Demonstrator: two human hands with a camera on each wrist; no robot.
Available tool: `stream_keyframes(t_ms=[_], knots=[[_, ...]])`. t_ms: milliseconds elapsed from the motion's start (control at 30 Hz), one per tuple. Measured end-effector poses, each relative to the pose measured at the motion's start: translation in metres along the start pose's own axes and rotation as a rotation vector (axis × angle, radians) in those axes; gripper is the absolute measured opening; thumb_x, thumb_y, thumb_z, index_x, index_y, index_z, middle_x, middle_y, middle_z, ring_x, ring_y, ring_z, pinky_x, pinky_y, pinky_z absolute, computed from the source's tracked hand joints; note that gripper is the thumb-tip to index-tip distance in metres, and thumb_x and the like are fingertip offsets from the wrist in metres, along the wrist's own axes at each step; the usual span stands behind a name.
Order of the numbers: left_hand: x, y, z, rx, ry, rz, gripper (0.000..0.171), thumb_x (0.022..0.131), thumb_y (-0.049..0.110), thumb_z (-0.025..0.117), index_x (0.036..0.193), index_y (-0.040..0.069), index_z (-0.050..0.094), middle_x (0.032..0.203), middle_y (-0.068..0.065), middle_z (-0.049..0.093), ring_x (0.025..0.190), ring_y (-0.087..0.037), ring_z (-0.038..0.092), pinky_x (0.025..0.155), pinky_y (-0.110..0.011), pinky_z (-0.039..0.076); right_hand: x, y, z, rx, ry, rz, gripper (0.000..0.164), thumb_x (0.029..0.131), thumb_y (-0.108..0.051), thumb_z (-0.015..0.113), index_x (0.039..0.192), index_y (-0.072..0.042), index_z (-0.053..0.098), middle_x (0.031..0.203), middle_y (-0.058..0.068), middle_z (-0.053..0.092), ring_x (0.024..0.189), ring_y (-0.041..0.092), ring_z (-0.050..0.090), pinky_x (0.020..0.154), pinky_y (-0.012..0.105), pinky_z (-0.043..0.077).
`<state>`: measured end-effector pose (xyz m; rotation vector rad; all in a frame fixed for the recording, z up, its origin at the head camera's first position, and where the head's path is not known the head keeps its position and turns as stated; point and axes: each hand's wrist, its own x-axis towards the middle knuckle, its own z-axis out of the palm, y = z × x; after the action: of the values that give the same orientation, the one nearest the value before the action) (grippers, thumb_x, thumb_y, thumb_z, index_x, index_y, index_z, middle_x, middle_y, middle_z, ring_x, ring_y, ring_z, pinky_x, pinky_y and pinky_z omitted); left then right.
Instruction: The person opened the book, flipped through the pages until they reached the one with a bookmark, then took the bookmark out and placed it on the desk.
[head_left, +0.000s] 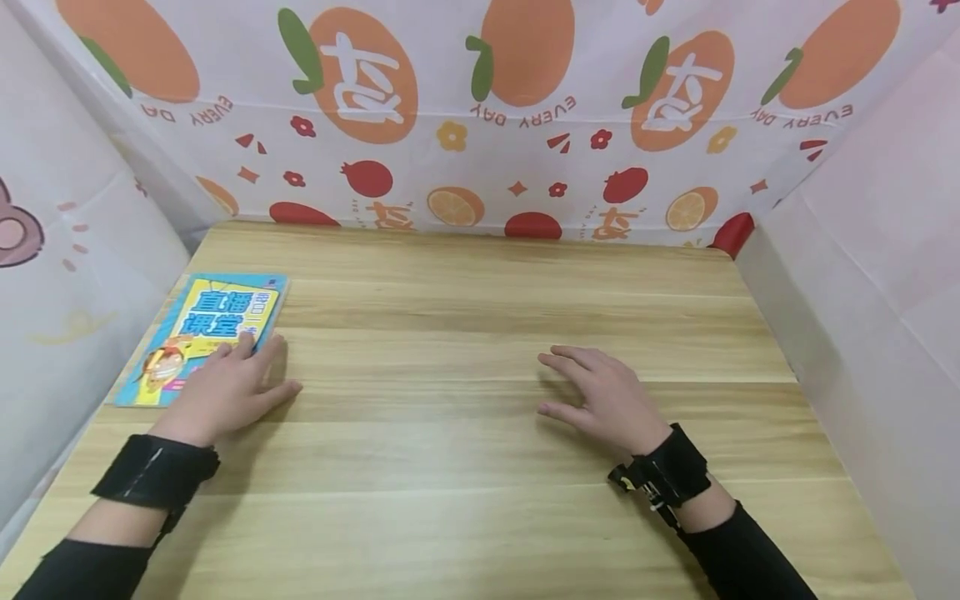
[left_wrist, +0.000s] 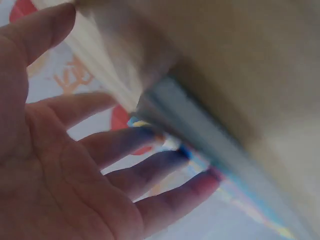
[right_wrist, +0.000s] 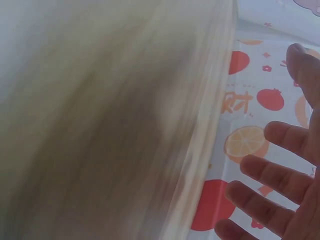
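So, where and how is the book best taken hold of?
Probably pinch the book by its right edge, coming from the middle of the table with the left hand, which reaches over it. The book lies flat, so an edge suits best; the left one runs close to the table's side.

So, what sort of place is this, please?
Probably a small enclosed tabletop workspace, judging by the wooden table, the fruit-print sheet behind it and the pale sheeting along its left side.

“直播课堂” book (head_left: pixel 197 332), “EVERY DAY” cloth (head_left: pixel 495 162)
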<state>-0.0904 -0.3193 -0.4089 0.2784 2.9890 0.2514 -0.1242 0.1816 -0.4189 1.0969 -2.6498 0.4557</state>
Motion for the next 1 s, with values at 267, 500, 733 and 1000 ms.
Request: stream_keyframes(t_ms=[267, 500, 733, 1000], knots=[[0.015, 0.042, -0.005, 0.007, 0.032, 0.194, 0.059, 0.081, 0.036, 0.073, 0.129, 0.004, 0.057, 0.115, -0.028, 0.055, 0.089, -0.04, 0.054, 0.078, -0.052, 0.043, 0.015, -0.003, 0.015, 0.027, -0.029, 0.046, 0.061, 0.084, -0.061, 0.059, 0.134, -0.026, 0.054, 0.13, -0.005, 0.054, 0.118, 0.014, 0.047, 0.093, 0.042, 0.043], [0.03, 0.086, 0.002, -0.012, 0.049, 0.296, 0.066, 0.08, 0.047, 0.071, 0.132, 0.009, 0.056, 0.123, -0.027, 0.054, 0.084, -0.035, 0.05, 0.069, -0.041, 0.043, 0.029, -0.007, 0.023, 0.073, -0.07, 0.06, 0.056, 0.086, -0.058, 0.058, 0.129, -0.023, 0.058, 0.124, -0.005, 0.059, 0.113, 0.015, 0.052, 0.09, 0.041, 0.046], [0.039, 0.136, 0.014, 0.009, 0.045, 0.423, 0.063, 0.076, 0.041, 0.077, 0.132, 0.021, 0.057, 0.132, -0.033, 0.045, 0.096, -0.043, 0.047, 0.074, -0.046, 0.048, 0.054, -0.005, 0.032, 0.126, -0.048, 0.113, 0.04, 0.088, -0.046, 0.062, 0.118, -0.02, 0.065, 0.115, -0.006, 0.064, 0.103, 0.013, 0.058, 0.081, 0.038, 0.05], [0.053, 0.182, 0.021, 0.013, 0.004, 0.501, 0.057, 0.083, 0.043, 0.069, 0.135, 0.023, 0.054, 0.132, -0.029, 0.047, 0.107, -0.046, 0.046, 0.079, -0.049, 0.051, 0.071, -0.006, 0.038, 0.171, 0.031, 0.142, 0.035, 0.087, -0.043, 0.065, 0.112, -0.019, 0.068, 0.11, -0.007, 0.066, 0.101, 0.01, 0.058, 0.081, 0.035, 0.05]])
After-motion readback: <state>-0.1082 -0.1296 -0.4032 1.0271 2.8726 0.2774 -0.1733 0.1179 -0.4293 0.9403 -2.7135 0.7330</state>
